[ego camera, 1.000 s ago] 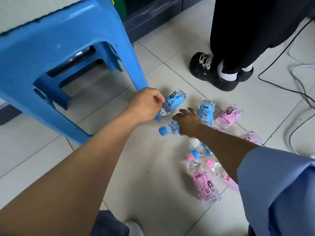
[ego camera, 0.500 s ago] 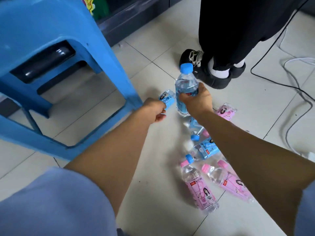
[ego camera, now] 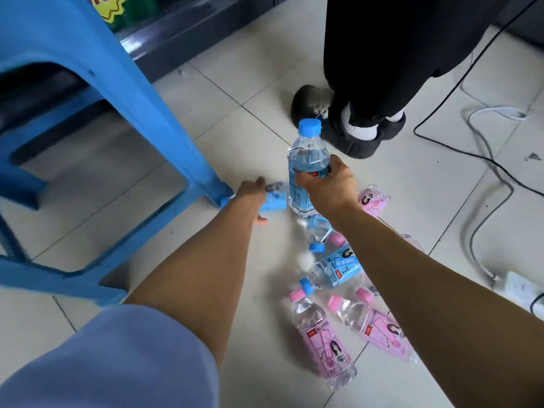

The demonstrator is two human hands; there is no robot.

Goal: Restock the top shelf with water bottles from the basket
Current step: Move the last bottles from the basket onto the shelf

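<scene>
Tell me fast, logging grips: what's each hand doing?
Left hand: closed on a blue-label bottle.
Right hand: closed around an upright blue-cap bottle.

Likely a shop; dark shelf base (ego camera: 188, 30) with yellow starburst price tag (ego camera: 107, 7) upper left; tiled floor (ego camera: 265, 83).

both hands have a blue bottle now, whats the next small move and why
Probably lift both bottles clear of the floor and rise toward the shelf. The right hand already holds a blue-capped bottle upright in a firm grip, and the left hand is closed on a second blue bottle beside the stool leg. Neither hand has room for another from the pile.
</scene>
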